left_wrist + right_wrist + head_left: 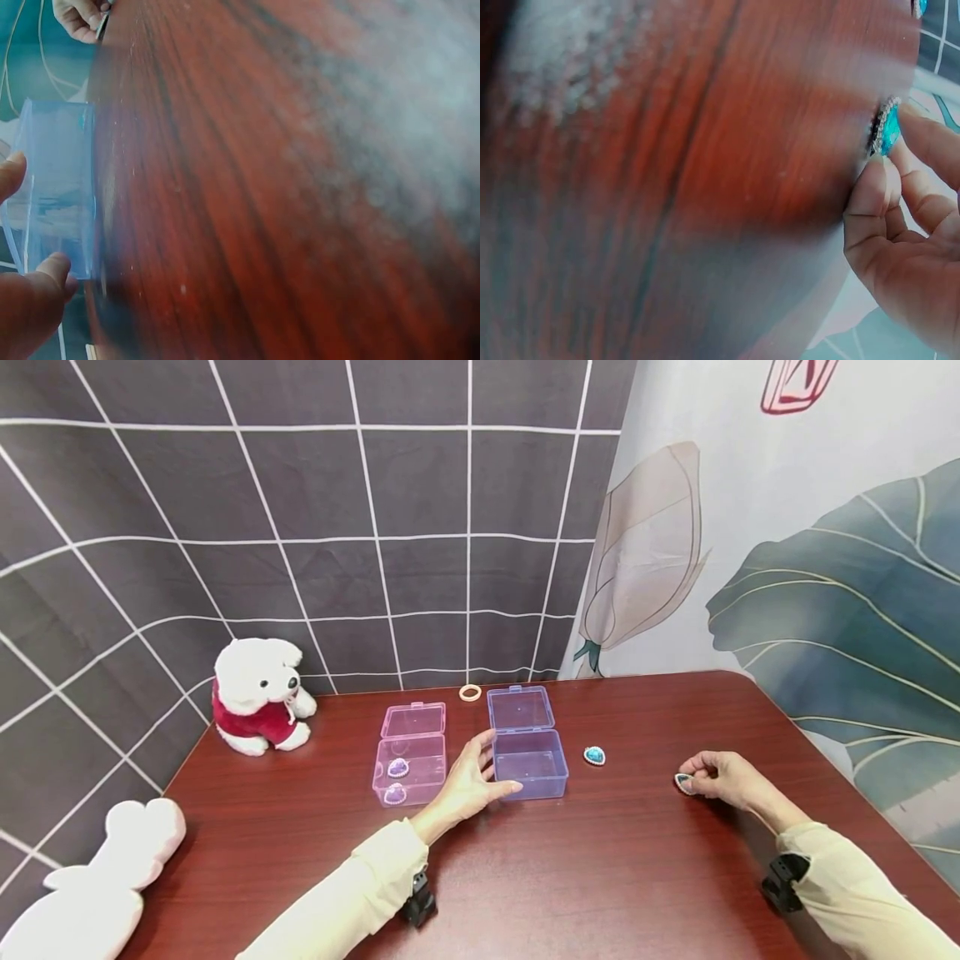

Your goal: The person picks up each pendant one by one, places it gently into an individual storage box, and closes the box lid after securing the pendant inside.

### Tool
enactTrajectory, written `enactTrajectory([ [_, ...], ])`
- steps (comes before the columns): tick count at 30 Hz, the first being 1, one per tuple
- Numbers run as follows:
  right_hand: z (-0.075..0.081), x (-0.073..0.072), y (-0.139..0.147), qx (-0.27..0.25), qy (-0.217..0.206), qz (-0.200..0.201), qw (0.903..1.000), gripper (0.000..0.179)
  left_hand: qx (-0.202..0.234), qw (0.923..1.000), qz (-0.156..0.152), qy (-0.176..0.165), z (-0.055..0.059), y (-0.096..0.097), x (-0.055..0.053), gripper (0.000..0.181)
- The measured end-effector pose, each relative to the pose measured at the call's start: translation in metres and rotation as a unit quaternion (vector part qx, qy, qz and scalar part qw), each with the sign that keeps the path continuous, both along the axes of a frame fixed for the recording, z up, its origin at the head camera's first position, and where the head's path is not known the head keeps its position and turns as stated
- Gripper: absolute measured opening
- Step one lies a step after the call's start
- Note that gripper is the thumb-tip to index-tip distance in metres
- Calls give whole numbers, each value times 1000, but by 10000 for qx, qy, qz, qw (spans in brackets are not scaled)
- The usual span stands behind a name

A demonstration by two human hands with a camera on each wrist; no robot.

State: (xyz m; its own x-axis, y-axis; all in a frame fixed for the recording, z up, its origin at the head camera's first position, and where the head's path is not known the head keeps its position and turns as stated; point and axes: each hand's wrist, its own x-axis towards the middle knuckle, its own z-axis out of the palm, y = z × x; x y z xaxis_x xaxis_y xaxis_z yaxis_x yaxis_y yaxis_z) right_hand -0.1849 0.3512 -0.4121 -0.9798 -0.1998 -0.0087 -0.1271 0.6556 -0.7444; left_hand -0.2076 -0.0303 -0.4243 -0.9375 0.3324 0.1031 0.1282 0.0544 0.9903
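Beside the blue translucent box (529, 785), its lid raised behind it, my left hand (467, 783) has its fingers extended along the left side. The thumb reaches over the front left corner; the left wrist view shows the fingertips (54, 266) right at the box wall. Toward the right of the table, my right hand (726, 779) pinches a blue heart-shaped gem (890, 129) with a beaded silver rim between thumb and fingers, low over the wood. Another blue heart gem (595, 756) lies right of the blue box.
Left of my left hand is an open pink translucent box (427, 787) with two purple gems (398, 767). A pale ring (470, 693) lies behind the boxes. A white plush dog (255, 693) sits back left, a white plush figure (112, 868) front left.
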Motion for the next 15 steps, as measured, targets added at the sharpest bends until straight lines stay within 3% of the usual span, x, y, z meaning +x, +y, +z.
enactTrajectory([
  [5, -1, -1, 1, -79, -108, 166, 9998, 15, -15, 10000, -15, -21, 0, 0, 0, 87],
  [9, 0, -3, -1, -640, -85, 506, 9966, 17, -31, 10000, -41, -2, -1, 0, 0, 87],
  [15, 21, -16, -47, -1504, 102, 665, 9863, 22, -13, 10000, -22, 25, -2, 0, -1, 87],
])
